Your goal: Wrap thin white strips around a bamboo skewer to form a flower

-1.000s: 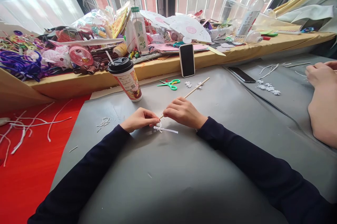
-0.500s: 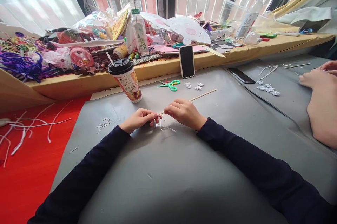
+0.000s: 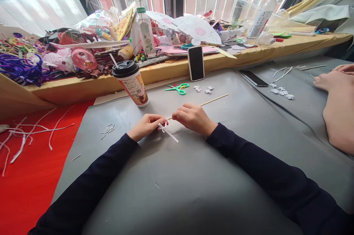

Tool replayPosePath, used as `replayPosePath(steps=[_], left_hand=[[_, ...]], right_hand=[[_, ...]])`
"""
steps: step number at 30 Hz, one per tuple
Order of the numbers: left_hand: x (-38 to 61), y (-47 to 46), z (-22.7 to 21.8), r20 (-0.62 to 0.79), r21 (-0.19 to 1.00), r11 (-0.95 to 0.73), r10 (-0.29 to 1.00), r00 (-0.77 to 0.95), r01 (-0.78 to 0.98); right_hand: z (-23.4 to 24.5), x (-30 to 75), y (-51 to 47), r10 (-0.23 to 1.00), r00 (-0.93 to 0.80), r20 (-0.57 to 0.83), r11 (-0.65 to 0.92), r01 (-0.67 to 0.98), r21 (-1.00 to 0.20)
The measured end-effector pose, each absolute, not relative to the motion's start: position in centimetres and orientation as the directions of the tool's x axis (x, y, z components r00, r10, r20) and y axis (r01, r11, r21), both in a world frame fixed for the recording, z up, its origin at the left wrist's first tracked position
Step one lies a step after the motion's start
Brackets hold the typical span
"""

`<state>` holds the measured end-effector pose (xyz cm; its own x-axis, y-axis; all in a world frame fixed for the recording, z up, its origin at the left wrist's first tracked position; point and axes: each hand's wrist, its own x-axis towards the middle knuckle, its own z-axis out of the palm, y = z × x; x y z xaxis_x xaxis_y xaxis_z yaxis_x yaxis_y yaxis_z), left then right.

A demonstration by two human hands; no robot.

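Note:
My left hand (image 3: 145,126) and my right hand (image 3: 193,118) rest close together on the grey table cover (image 3: 171,176). The right hand's fingers are curled round a thin wooden stick (image 3: 214,100) that runs up and to the right. The left hand pinches a white paper strip (image 3: 168,133) at the stick's near end; the strip's free tail points down-right onto the cover.
A lidded paper cup with a straw (image 3: 131,82) stands just beyond my left hand. Green scissors (image 3: 178,88), small white paper flowers (image 3: 204,89) and a propped phone (image 3: 195,63) lie further back. Another person's hands (image 3: 336,76) work at the right. A cluttered wooden shelf (image 3: 166,69) runs behind.
The stick's far end has swung to the right and lies flatter. The white strip has turned; its tail now points down-right instead of lying level. Both hands stay in place.

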<state>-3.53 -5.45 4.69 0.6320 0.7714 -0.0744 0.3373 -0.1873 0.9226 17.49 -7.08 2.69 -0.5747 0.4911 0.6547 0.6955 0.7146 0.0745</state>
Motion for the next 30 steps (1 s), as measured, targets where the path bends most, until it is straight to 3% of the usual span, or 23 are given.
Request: replayPosePath(steps=[30], left_hand=[[-3.48, -5.43, 4.31, -0.059, 0.901, -0.224, 0.785, 0.616, 0.371]], right_hand=[[2.50, 17.25, -7.26, 0.485, -0.585, 0.650, 0.688, 0.714, 0.130]])
